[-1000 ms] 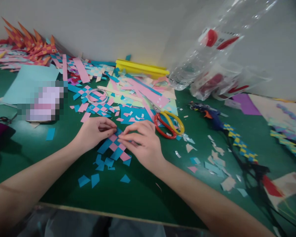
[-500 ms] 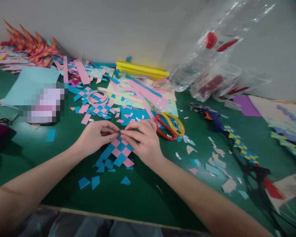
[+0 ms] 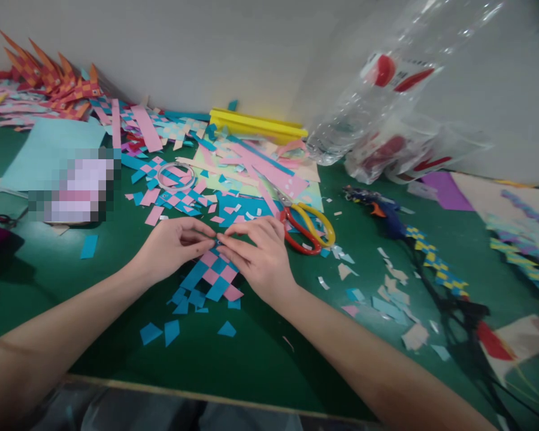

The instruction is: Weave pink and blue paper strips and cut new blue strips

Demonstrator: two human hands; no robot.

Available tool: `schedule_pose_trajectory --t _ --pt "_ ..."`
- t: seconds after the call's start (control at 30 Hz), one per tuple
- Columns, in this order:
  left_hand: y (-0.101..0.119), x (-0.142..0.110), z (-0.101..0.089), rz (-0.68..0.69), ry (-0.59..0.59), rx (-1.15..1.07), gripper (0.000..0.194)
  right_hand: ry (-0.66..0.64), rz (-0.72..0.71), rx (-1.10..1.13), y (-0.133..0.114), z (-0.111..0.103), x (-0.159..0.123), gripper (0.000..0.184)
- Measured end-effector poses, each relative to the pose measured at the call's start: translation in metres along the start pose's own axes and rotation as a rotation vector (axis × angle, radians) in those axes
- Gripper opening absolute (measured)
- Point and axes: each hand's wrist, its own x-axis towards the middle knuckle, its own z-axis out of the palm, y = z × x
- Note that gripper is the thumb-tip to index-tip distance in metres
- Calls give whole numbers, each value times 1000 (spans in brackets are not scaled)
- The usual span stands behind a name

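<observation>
A woven strip of blue and pink paper (image 3: 212, 276) hangs below my fingertips, just above the green table (image 3: 251, 359). At its upper end, my left hand (image 3: 173, 248) pinches it between thumb and fingers. My right hand (image 3: 260, 254) grips the same end from the other side, fingertips nearly touching those of the left. The exact spot they pinch is hidden by the fingers. Blue paper scraps (image 3: 191, 297) lie beneath and in front of the weave. Beside my right hand rest scissors (image 3: 308, 227) with one red and one yellow handle.
Paper strips and a tape roll (image 3: 176, 177) lie behind my hands. A blurred-out phone-like object (image 3: 78, 191) is at left. At right are a glue gun (image 3: 390, 221) with its cord, a blue-yellow woven strip (image 3: 435, 260) and scraps. A plastic bottle (image 3: 341, 126) leans against the wall.
The view has shifted very slightly, so everything sits a little further left. Both hands keep their pinch on the woven paper strip, with hardly any movement.
</observation>
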Motion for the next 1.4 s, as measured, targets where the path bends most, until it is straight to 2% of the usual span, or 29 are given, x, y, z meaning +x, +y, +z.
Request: schedule_pose_trajectory --t 0.23,0.43,0.53,0.73,0.97,1.1,1.4 --pt "-1 2 -2 13 7 20 28 -47 10 28 0 1 0 17" --pt "0 2 -3 -9 29 29 28 35 48 81 -2 0 3 11" --pt "0 1 -2 -20 19 27 30 31 58 102 -1 1 3 13" --pt "2 0 -1 -26 5 33 29 -13 28 78 0 4 0 11" --pt "0 2 -1 -27 11 41 28 46 31 83 -2 0 2 12" --pt "-1 1 -1 -35 9 37 28 23 -4 90 -2 0 0 11" --pt "-3 2 -2 13 -22 45 27 4 119 207 -2 2 0 4"
